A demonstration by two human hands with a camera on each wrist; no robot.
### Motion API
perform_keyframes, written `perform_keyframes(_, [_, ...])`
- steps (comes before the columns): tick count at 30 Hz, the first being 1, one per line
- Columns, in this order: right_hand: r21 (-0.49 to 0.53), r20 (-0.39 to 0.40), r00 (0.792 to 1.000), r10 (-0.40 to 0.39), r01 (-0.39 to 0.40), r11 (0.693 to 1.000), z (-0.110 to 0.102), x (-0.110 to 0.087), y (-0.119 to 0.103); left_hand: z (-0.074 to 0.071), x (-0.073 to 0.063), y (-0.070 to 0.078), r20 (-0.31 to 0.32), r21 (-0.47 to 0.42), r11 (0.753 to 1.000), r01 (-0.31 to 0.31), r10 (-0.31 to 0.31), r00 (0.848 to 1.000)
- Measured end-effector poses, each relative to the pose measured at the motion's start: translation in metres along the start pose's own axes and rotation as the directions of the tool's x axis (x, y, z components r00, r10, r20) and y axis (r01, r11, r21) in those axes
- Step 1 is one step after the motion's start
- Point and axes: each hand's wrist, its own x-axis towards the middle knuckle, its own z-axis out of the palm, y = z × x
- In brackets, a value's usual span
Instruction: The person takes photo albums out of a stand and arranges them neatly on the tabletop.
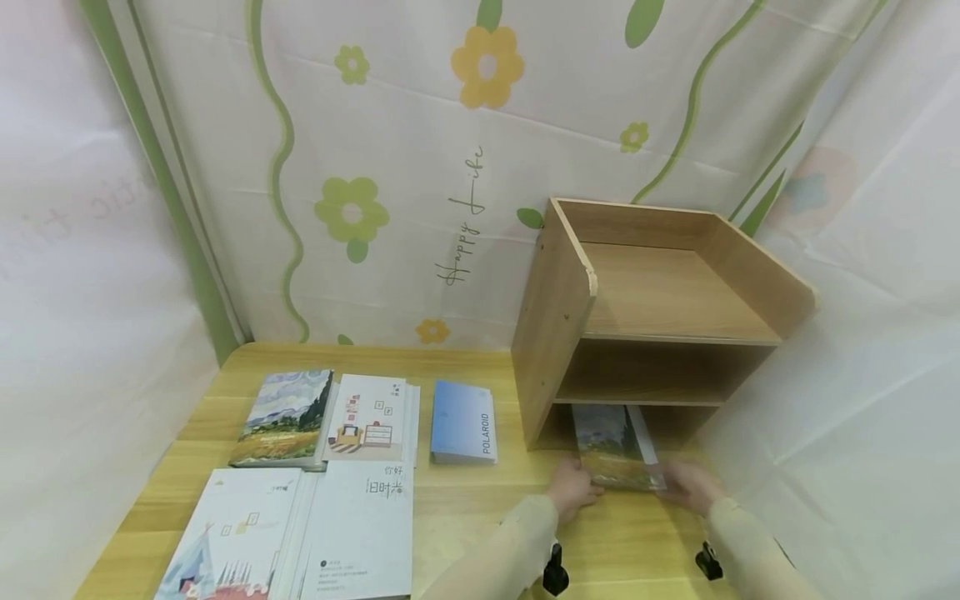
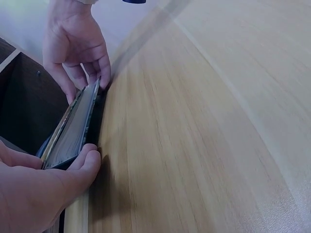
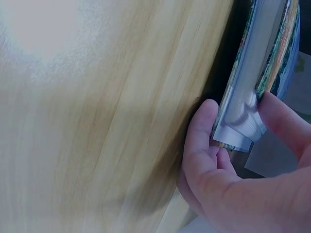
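A book with a painted landscape cover [image 1: 611, 446] lies partly inside the lowest compartment of the wooden shelf [image 1: 558, 317], its near end sticking out over the table. My left hand [image 1: 573, 490] grips the near left corner, thumb and fingers on opposite covers. At the near right corner, my right hand [image 1: 693, 486] pinches the book the same way. The left wrist view shows the page edges [image 2: 73, 128] between both hands. In the right wrist view the pages [image 3: 250, 97] fan slightly beside my right thumb. The book's far end is hidden under the shelf board.
On the table's left lie another landscape-covered book [image 1: 285, 417], white illustrated books [image 1: 365, 421] [image 1: 232, 525] and a white book with printed characters [image 1: 358, 529]. A blue POLAROID book [image 1: 462, 421] lies left of the shelf. A floral curtain [image 1: 405, 167] hangs behind.
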Motion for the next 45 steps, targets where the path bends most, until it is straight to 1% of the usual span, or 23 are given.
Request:
perform_keyframes(2, [0.009,-0.004,1.000,0.001,-0.001,1.000,0.000,0.000,0.000,0.000,-0.001,0.001,-0.006,0.008,1.000,0.000,0.000,1.000])
perform_keyframes(5, [0.014,0.018,1.000,-0.010,0.010,1.000,0.000,-0.002,0.000,0.000,-0.002,0.001,-0.010,0.048,0.999,-0.013,0.014,1.000])
perform_keyframes(13, [0.018,0.055,0.998,-0.031,0.030,0.999,0.000,-0.007,0.001,0.001,-0.007,0.005,-0.046,0.128,0.991,-0.038,0.044,0.998])
perform_keyframes(19, [0.032,0.050,0.999,-0.015,0.014,0.999,0.000,-0.008,0.002,0.001,-0.008,0.007,-0.064,0.184,0.981,-0.054,0.067,0.996])
perform_keyframes(23, [0.031,0.034,0.999,-0.008,0.007,1.000,0.000,-0.008,0.002,0.001,-0.009,0.008,-0.064,0.223,0.972,-0.068,0.084,0.994])
perform_keyframes(25, [0.027,0.034,0.999,-0.007,0.006,1.000,0.000,-0.009,0.002,0.001,-0.008,0.007,-0.062,0.228,0.971,-0.074,0.090,0.994])
perform_keyframes(29, [0.019,0.017,1.000,-0.003,0.002,1.000,0.000,-0.009,0.002,0.001,-0.007,0.007,-0.068,0.258,0.960,-0.111,0.132,0.989])
perform_keyframes(32, [0.024,0.010,1.000,0.007,-0.007,1.000,0.000,-0.009,0.002,0.002,-0.006,0.006,-0.076,0.275,0.953,-0.124,0.150,0.986])
perform_keyframes(40, [0.067,0.054,0.998,0.014,-0.018,0.998,-0.001,-0.009,0.003,0.001,-0.008,0.010,-0.068,0.273,0.956,-0.108,0.131,0.989])
perform_keyframes(45, [0.084,0.070,0.998,0.010,-0.016,0.996,-0.002,-0.009,0.003,0.000,-0.009,0.012,-0.069,0.290,0.952,-0.099,0.124,0.990])
